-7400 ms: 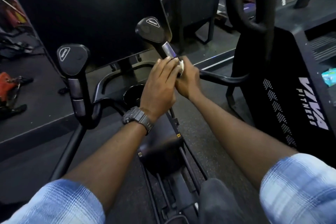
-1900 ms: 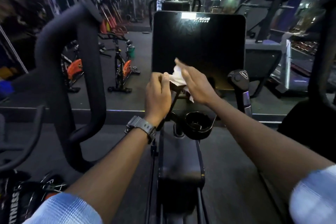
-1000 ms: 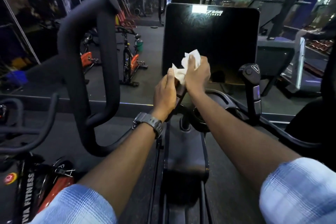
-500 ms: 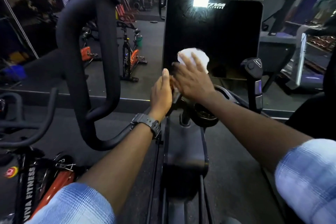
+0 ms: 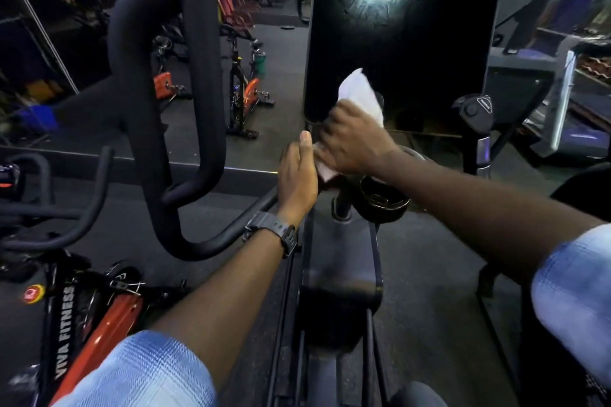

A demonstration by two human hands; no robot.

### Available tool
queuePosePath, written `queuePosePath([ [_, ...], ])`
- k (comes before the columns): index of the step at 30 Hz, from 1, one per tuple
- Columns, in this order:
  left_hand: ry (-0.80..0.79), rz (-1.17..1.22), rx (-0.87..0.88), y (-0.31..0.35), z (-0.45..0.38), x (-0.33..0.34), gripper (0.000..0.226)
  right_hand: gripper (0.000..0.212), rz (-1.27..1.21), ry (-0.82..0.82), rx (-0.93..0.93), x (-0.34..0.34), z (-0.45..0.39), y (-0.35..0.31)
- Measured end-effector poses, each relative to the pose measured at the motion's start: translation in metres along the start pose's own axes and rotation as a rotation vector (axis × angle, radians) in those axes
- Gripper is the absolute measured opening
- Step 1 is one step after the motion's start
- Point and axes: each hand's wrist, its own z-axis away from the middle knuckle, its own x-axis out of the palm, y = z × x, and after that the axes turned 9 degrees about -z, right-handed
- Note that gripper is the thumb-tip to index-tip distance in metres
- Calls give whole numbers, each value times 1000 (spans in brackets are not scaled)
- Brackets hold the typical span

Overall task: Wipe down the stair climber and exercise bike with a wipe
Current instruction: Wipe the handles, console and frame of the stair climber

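Note:
The exercise bike's black console screen (image 5: 400,43) stands straight ahead above its dark centre frame (image 5: 340,258). My right hand (image 5: 355,142) grips a white wipe (image 5: 362,92) at the screen's lower left corner. One end of the wipe lies on the glass above my fingers, and the other end shows below my palm. Just left of it, my left hand (image 5: 297,175) curls round the handlebar stem with the thumb pointing up. A looped black handlebar (image 5: 172,82) rises on the left. A short grip handle (image 5: 476,109) stands on the right.
A round black cup holder (image 5: 382,203) sits under my right forearm. An orange and black spin bike (image 5: 82,314) is close at the lower left, with more bikes (image 5: 246,86) behind on the dark floor. Other dark machines stand at the right.
My right hand slid down from the lower screen to its bottom left corner, fingers closing on the wipe. My left hand stays on the stem.

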Motion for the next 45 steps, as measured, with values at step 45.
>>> queuePosePath([
  [45,-36,-52,-42,4,-14,0,77,42,-1313,975,1462,-1,-21,-44],
])
